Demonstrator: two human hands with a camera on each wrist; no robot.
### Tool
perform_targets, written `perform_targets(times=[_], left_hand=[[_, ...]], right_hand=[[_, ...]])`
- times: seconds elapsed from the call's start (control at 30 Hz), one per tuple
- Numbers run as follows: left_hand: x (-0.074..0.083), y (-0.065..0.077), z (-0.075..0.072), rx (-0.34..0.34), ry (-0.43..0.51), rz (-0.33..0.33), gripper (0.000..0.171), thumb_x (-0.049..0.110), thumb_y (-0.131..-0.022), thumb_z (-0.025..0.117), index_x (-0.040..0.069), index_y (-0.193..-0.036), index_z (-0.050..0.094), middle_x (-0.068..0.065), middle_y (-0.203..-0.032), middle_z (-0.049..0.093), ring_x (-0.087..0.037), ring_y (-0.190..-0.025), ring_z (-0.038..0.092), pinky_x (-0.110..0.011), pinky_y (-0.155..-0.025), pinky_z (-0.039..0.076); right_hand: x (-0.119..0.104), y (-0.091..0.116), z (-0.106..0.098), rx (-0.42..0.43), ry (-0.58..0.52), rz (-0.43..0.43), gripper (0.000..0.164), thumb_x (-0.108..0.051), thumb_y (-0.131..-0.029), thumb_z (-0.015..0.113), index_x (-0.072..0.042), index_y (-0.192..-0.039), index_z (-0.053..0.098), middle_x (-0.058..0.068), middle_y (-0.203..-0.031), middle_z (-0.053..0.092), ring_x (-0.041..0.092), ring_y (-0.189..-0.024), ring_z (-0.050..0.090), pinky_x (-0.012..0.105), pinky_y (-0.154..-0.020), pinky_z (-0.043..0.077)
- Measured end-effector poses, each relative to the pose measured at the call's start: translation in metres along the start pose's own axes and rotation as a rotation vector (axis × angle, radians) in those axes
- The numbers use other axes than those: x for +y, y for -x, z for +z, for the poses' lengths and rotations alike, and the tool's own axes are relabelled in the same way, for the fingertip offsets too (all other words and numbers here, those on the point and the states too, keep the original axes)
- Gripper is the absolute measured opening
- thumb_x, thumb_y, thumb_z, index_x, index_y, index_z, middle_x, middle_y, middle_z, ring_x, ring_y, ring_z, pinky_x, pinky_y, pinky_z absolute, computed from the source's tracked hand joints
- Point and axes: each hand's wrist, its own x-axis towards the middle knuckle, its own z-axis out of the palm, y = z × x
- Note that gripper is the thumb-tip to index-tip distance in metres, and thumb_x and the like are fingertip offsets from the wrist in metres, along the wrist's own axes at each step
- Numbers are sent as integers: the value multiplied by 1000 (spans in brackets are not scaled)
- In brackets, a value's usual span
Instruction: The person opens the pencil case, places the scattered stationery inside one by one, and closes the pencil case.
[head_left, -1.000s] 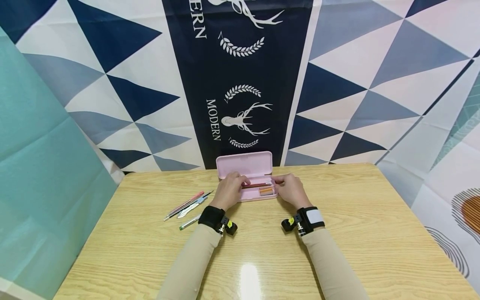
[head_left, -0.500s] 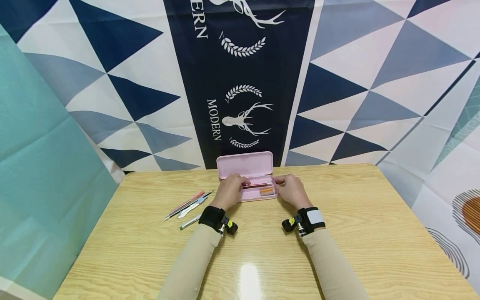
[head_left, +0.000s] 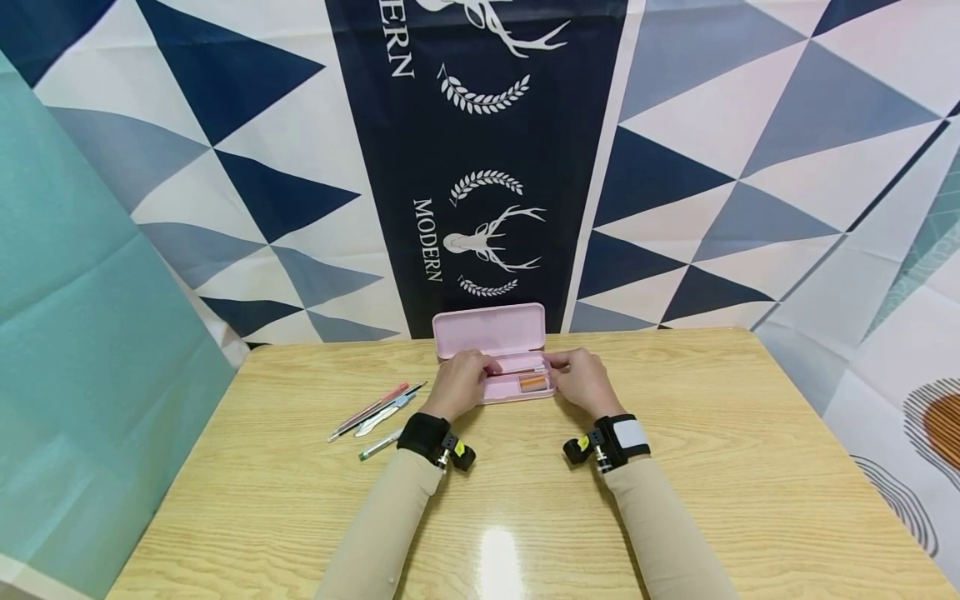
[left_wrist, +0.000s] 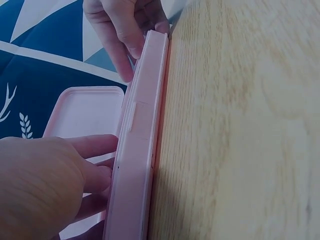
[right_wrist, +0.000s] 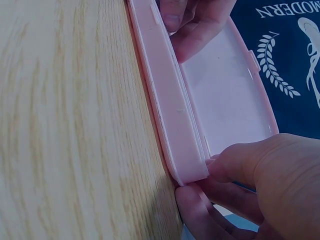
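At the right end of the pink pencil case [head_left: 489,330], open on the table [head_left: 712,417], the right hand [head_left: 583,380] pinches its corner; nearer its left end, the left hand [head_left: 459,382], fingers part-bent, hides any hold on a pencil [head_left: 519,372] inside. I'd brace firmly, settling the pencil flat.

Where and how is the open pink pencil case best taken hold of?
I would pinch the pink pencil case at its short right end, coming from the right, as the right hand does: that wall is low, and the raised lid stands along the back, out of the way.
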Motion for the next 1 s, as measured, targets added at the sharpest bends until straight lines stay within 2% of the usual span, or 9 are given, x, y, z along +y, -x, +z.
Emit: perform_targets(times=[0.13, 0.37, 0.57, 1.0], left_hand=[[0, 1, 0, 10, 4, 1, 28, -1, -91, 63, 18, -102, 80, -1, -96, 74, -18, -95, 67, -38, -87, 57], [0, 1, -3, 15, 16, -5, 28, -2, -90, 63, 18, -103, 79, -2, -96, 73, -18, -95, 65, -37, -86, 57], [-1, 0, -7, 10, 23, -7, 28, -3, -89, 64, 17, -103, 79, -2, -98, 73, -18, -98, 66, -38, -90, 56], [-4, -1, -15, 59, 24, 0, 30, -4, -87, 65, 15, -108, 77, -3, -100, 72, -21, -99, 66, -40, -89, 56]], right_hand=[[-1, 0, 0, -7, -3, 6, 30, -14, -92, 70, -11, -122, 73, 17, -123, 73, 31, -108, 67, 48, -85, 55], [0, -2, 0, -12, -1, 15, 30, -13, -92, 70, -11, -122, 73, 17, -124, 72, 30, -106, 66, 41, -80, 51], [0, -2, 1, -14, 2, 20, 30, -13, -92, 69, -11, -122, 73, 17, -125, 72, 30, -109, 66, 45, -85, 53], [-1, -2, 0, -21, 5, 36, 31, -13, -92, 70, -11, -123, 73, 17, -124, 72, 29, -103, 65, 40, -79, 51]])
